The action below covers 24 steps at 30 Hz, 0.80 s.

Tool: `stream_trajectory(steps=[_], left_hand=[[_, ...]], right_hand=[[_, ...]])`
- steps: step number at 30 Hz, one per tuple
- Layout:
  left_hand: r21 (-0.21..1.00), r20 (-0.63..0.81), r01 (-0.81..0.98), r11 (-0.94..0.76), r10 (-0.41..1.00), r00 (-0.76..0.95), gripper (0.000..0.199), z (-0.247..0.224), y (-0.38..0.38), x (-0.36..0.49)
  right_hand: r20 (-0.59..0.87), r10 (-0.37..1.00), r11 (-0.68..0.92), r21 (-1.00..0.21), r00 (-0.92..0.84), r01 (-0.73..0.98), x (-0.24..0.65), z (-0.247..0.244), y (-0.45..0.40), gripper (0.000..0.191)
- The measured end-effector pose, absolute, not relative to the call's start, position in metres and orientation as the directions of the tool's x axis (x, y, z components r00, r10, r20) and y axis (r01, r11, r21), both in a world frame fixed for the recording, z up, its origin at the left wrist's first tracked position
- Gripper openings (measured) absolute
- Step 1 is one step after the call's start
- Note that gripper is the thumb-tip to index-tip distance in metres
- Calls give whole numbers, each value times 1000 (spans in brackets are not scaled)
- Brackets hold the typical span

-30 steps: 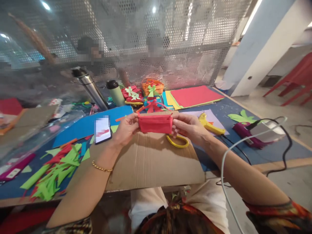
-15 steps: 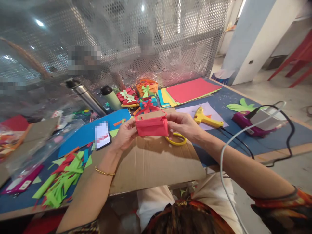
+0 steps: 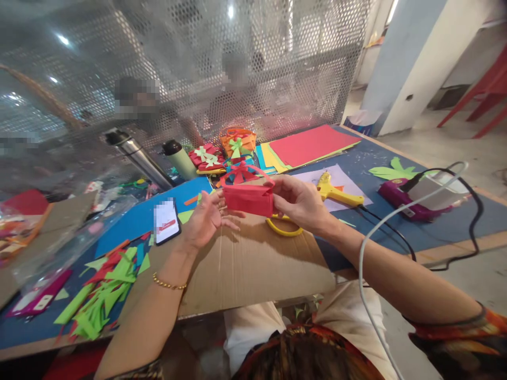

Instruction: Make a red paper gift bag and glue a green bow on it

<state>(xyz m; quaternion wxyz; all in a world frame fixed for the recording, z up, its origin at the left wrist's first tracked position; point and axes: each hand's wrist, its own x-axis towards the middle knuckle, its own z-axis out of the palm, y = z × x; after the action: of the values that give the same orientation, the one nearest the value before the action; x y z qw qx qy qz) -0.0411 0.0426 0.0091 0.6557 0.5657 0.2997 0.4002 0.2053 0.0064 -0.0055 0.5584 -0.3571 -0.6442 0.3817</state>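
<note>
A small red paper bag point(image 3: 249, 200) with a thin handle hangs above the cardboard sheet point(image 3: 253, 264). My right hand point(image 3: 299, 203) grips its right end between thumb and fingers. At the bag's left end, my left hand point(image 3: 208, 219) has its fingers spread, palm partly turned up; whether a fingertip touches the paper I cannot tell. Below the bag lies a yellow ring-shaped handle point(image 3: 285, 228), partly hidden by the bag and my right hand. Behind it are several finished paper bags, among them an orange one point(image 3: 240, 142) with a green bow.
On the right lie a yellow glue gun point(image 3: 340, 196) with its cord and a purple power strip point(image 3: 412, 203). Coloured sheets point(image 3: 312, 148) are stacked at the back. To the left are a phone point(image 3: 167, 221), green paper strips point(image 3: 105, 295) and two flasks point(image 3: 180, 158). A white cable crosses my right forearm.
My left hand has loosened its pinch on the bag's left end and spread its fingers. The bag has tilted slightly, its handle standing up more, while my right hand keeps its grip.
</note>
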Motion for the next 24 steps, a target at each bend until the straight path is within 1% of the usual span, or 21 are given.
stream_trajectory(steps=[3, 7, 11, 16, 20, 24], left_hand=[[986, 32, -160, 47, 887, 460, 62, 6, 39, -38], [967, -43, -211, 141, 911, 411, 40, -2, 35, -33], [945, -53, -281, 170, 923, 381, 26, -4, 35, -33], [951, -36, -267, 154, 917, 398, 29, 0, 35, -37], [940, -33, -288, 181, 891, 454, 44, 0, 38, -44], [920, 5, -336, 203, 850, 526, 50, -3, 41, -48]], right_hand=[[536, 834, 552, -812, -131, 188, 205, -5, 1, 18], [636, 760, 647, -718, -135, 257, 203, -4, -6, 9], [667, 729, 676, -669, -153, 308, 203, -2, -13, 6], [721, 668, 732, -590, -185, 341, 207, 4, -21, 6], [753, 626, 761, -534, -202, 369, 209, 6, -23, 13], [822, 510, 837, -406, -255, 366, 210, 6, -22, 16]])
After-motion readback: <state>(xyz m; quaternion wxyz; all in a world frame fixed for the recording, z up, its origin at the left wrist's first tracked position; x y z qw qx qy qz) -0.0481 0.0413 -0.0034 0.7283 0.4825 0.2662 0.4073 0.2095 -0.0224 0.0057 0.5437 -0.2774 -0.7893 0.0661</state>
